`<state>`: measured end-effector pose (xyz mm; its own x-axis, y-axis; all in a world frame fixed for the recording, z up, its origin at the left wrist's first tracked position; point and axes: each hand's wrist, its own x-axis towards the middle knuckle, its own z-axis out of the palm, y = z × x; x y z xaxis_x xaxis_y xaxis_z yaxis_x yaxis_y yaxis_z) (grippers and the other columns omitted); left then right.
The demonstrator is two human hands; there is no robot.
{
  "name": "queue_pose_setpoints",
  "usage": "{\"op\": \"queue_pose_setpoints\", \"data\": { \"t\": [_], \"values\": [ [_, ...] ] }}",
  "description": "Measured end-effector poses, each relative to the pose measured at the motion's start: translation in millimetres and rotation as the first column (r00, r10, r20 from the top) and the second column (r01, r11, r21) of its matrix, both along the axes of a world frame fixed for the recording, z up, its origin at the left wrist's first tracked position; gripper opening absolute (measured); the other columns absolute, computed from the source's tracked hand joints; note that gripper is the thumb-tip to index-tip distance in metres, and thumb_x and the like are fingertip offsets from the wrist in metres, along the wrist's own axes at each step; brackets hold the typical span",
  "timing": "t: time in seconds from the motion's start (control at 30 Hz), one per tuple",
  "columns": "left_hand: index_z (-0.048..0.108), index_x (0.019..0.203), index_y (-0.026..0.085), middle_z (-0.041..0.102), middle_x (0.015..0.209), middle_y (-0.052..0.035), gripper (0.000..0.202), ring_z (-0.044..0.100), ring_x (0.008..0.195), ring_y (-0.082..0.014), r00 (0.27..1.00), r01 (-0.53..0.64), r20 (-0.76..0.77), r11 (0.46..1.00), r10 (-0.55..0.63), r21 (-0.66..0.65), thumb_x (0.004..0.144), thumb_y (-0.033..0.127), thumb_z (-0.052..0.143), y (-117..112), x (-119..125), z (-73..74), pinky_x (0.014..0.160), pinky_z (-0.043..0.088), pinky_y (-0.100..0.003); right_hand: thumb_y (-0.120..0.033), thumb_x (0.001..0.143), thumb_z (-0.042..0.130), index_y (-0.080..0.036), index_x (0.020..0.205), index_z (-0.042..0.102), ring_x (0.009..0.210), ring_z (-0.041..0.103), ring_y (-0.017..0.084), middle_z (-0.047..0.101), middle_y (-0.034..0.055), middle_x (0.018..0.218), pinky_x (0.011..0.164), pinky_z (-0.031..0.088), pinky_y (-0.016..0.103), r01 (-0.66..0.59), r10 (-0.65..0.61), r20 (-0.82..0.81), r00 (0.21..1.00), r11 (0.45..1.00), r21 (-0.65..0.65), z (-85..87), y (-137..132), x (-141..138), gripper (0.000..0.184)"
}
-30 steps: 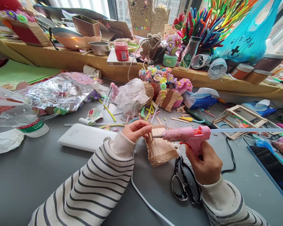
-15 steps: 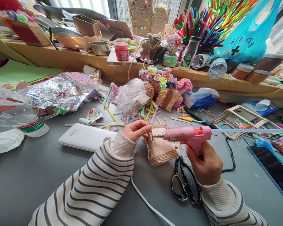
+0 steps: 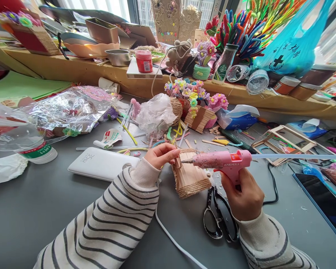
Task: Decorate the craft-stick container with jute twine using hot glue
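My right hand (image 3: 245, 194) is wrapped round the handle of a pink glue gun (image 3: 224, 161), with a long clear glue stick (image 3: 291, 156) sticking out of its back. The metal nozzle points left, at a small wooden piece (image 3: 178, 161) pinched between the thumb and fingers of my left hand (image 3: 164, 155). Just beneath lies a wooden panel edged with twine (image 3: 190, 179), made of flat sticks. Whether the nozzle touches the small piece is hard to tell. Black-handled scissors (image 3: 221, 216) rest on the table below the glue gun.
A white power bank (image 3: 100, 164) and its cable lie left of the panel. Behind are a crumpled plastic bag (image 3: 156, 114), a twine ball and flower crafts (image 3: 184, 89). A stick frame (image 3: 285, 138) and a phone (image 3: 322, 201) sit at right. Jars and pipe cleaners line the ledge.
Almost nothing differs. Both hands, the glue gun and the small wooden piece keep their places; the whole view has shifted very slightly.
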<state>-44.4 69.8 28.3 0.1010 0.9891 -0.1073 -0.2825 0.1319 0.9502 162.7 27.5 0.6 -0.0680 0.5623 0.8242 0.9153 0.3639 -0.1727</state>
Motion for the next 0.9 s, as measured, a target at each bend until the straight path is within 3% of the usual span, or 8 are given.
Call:
{"op": "queue_pose_setpoints", "data": {
  "t": [0.73,0.9],
  "values": [
    [0.058,0.058,0.015,0.049,0.050,0.0047,0.027,0.043,0.048,-0.0060,0.998,0.048,-0.040,0.999,-0.048,0.007,0.051,0.037,0.073,3.0,-2.9,-2.5,0.050,0.039,-0.020,-0.027,0.076,0.051,-0.015,0.076,0.053,0.046,0.046,0.012,0.048,0.0000,0.055,0.042,0.033,0.024,-0.001,0.000,-0.034,0.999,0.999,-0.039,0.2,0.4,-1.3,0.012],
    [0.060,0.059,0.015,0.050,0.050,0.0047,0.026,0.043,0.048,-0.0063,0.999,-0.001,-0.035,1.000,0.001,0.007,0.051,0.036,0.073,-0.1,-1.3,-0.3,0.050,0.038,-0.020,-0.026,0.076,0.052,-0.015,0.077,0.053,0.047,0.047,0.012,0.049,0.0008,0.057,0.041,0.033,0.025,0.002,-0.003,-0.034,0.999,0.999,-0.041,-0.2,0.6,-1.5,0.012]
  ]
}}
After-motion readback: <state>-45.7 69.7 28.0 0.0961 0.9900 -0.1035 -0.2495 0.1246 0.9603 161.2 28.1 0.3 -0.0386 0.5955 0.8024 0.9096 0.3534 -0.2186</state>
